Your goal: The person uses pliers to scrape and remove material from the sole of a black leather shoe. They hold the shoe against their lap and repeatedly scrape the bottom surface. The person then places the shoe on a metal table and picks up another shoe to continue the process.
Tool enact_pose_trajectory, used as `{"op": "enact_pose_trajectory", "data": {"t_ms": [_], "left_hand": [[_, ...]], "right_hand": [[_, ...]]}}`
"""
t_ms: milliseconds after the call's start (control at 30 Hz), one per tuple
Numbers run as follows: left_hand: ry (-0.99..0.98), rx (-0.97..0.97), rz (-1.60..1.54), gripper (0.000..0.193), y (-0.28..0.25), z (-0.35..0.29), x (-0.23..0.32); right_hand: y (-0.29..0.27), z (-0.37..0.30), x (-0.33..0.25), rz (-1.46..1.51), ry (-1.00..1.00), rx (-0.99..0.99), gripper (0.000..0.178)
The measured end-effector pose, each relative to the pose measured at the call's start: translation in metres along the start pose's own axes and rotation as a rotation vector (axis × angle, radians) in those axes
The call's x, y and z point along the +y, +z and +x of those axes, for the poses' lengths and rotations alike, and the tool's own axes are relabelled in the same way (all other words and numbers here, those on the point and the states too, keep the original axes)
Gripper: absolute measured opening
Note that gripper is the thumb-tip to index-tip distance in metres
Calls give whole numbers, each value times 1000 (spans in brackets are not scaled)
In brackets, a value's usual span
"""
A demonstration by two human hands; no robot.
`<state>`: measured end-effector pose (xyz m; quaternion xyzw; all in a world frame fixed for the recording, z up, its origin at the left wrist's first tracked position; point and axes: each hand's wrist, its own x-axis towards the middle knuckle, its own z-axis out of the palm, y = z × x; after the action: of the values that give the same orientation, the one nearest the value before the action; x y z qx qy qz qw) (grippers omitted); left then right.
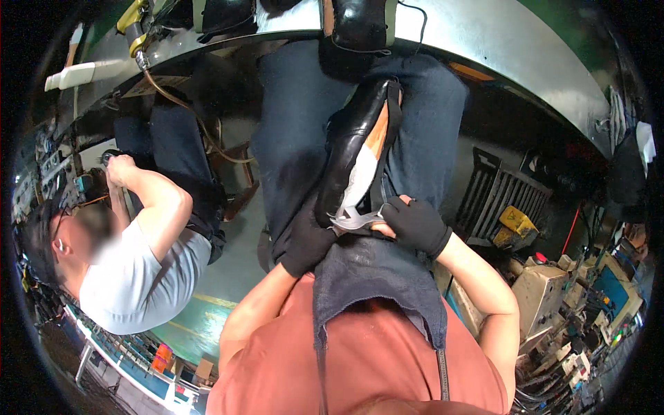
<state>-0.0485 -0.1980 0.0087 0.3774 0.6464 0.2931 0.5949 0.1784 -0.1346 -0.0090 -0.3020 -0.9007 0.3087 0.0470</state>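
A black leather shoe [344,149] lies lengthwise on my lap, its toe pointing away from me. Its open side shows a tan and white inner surface [364,173]. My left hand [308,238], in a black fingerless glove, is closed around the shoe's near end; its fingertips are partly hidden. Beside that end, my right hand [415,223], gloved the same way, pinches a pale, thin strip [356,221] between thumb and fingers. The strip runs from the shoe's near end across to my right hand. A dark apron [380,277] covers my lap below the shoe.
A curved metal bench [484,31] spans the far side, with black shoes [360,24], a yellow hand tool [131,28] with a hose, and a white bottle [72,76]. At left sits a co-worker [149,277]. A yellow box [517,223] and machines [543,297] stand at right.
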Motion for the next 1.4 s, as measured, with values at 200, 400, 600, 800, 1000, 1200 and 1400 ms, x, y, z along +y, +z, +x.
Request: {"op": "enact_pose_trajectory", "data": {"t_ms": [200, 400, 600, 800, 1000, 1200, 1400], "left_hand": [[10, -131, -12, 73, -1, 3, -3], [34, -105, -53, 79, 5, -10, -12], [-3, -49, -22, 65, 12, -21, -4], [50, 3, -16, 53, 14, -19, -11], [68, -37, -114, 59, 8, -13, -18], [-13, -364, -422, 41, -18, -19, -7], [40, -310, -318, 43, -7, -11, -17]], "right_hand": [[-24, -6, -6, -131, -25, -37, 38], [-34, -11, 9, -18, -89, -148, 38], [-69, 1, 16, 382, 105, -555, 45], [-75, 25, 7, 203, 29, -577, 43], [-60, 40, 33, -189, -353, -280, 32], [-65, 50, 42, -255, -372, -329, 32], [-66, 53, 47, -258, -411, -337, 34]]}}
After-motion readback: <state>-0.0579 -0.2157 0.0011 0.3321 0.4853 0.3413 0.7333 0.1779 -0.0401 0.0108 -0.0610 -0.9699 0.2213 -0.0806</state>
